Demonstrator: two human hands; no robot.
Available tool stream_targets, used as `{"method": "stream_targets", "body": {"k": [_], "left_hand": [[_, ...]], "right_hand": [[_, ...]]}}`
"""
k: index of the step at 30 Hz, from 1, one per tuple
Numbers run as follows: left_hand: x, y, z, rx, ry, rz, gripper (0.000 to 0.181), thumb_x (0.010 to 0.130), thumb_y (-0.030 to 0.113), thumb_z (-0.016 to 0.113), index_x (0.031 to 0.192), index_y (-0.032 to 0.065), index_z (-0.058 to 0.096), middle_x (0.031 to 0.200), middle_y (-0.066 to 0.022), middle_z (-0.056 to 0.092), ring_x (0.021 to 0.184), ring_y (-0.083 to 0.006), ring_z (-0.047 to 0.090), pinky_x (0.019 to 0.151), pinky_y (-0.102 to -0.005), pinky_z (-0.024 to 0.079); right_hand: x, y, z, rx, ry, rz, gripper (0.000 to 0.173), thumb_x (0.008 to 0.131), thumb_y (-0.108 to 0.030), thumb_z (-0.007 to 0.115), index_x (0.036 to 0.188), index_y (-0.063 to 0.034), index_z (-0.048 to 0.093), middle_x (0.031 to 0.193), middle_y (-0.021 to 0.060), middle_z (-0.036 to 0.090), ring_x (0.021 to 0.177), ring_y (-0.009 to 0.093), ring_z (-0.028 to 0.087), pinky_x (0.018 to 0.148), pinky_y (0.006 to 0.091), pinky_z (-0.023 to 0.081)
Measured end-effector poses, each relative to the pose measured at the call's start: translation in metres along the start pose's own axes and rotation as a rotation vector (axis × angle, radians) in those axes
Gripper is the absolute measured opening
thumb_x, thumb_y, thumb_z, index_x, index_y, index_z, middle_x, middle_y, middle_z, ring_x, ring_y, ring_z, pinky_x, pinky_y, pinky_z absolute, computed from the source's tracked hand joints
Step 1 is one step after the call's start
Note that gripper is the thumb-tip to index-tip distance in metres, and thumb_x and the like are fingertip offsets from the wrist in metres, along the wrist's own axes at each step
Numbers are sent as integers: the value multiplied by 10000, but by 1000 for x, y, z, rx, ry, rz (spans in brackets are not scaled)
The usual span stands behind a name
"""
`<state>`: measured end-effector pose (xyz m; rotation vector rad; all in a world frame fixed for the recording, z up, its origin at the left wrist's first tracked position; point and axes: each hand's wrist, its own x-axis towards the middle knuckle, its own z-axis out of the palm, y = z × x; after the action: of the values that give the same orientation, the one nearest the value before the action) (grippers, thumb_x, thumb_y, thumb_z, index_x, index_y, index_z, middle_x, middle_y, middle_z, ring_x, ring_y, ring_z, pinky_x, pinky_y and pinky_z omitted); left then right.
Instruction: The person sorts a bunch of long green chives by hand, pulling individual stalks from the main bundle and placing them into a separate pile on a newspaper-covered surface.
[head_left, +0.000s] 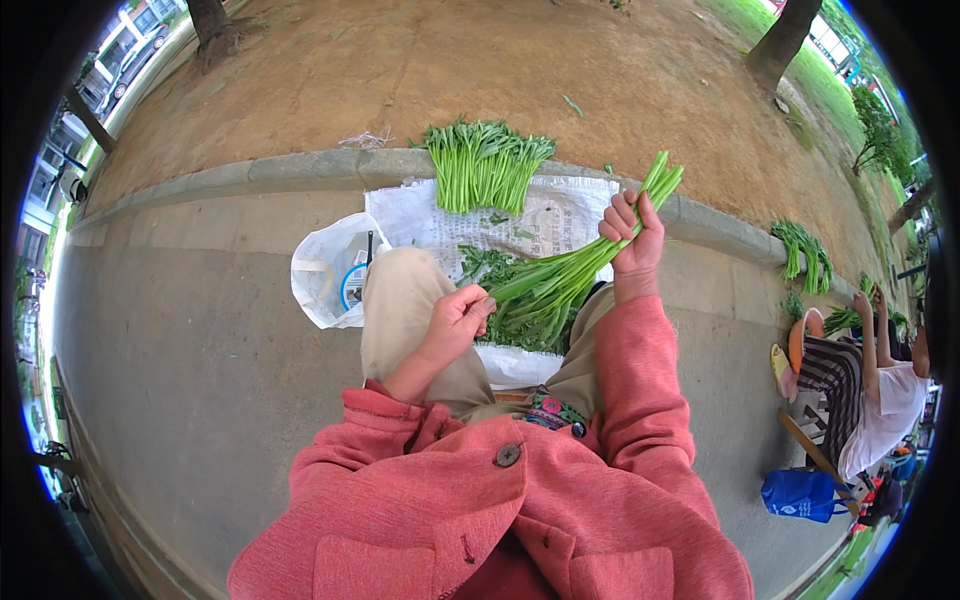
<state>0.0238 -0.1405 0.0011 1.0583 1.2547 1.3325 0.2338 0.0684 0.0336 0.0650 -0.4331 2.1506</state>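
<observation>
My right hand (636, 229) is closed around the pale stem ends of a bunch of leafy green vegetables (577, 262), held slanting up to the right. My left hand (463, 311) is at the leafy lower end, thumb and fingers pinched together at a leaf tip. Below the bunch, between my knees, loose green leaves (525, 334) lie in a pile on a white woven sack (405, 202). Beyond them several bundles of trimmed stems with leaves (487, 165) stand side by side, resting on the sack and the curb.
A white bag (307, 289) with a blue-rimmed round item stands left of my knee. A stone curb (300, 171) crosses ahead, with bare soil and trees beyond. To the right, more greens (804, 255) lie on the curb near a seated person (885, 397) and a blue bag (801, 495).
</observation>
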Motion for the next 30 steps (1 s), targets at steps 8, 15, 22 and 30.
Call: {"method": "stream_targets", "body": {"k": [8,15,22,30], "left_hand": [[11,-7,-11,209,299,175,139,743,15,681,663,12,567,662,3,491,589,-67,457,532,-219,380],[34,4,-6,618,216,267,142,659,32,706,707,23,573,698,-68,493,624,-181,490,578,-270,409],[58,9,-3,613,90,357,184,745,94,657,904,30,588,775,-68,532,676,-171,529,640,-261,425],[80,4,26,38,-128,-5,326,835,160,635,1114,34,524,946,-36,539,814,-79,506,719,-224,440]], "right_hand": [[-3,-18,-13,86,-37,-79,241,946,-254,392,843,-52,473,592,-30,318,440,58,292,429,221,278],[-3,-25,-14,134,-87,-61,232,944,-260,395,848,-61,465,590,-30,323,434,62,294,417,221,278],[-7,-23,-7,282,-202,-29,243,941,-272,403,807,-72,443,570,-29,338,414,58,320,389,204,294],[-6,26,2,-276,101,115,186,889,-229,489,817,-61,453,562,-5,374,412,85,343,378,230,332]]}}
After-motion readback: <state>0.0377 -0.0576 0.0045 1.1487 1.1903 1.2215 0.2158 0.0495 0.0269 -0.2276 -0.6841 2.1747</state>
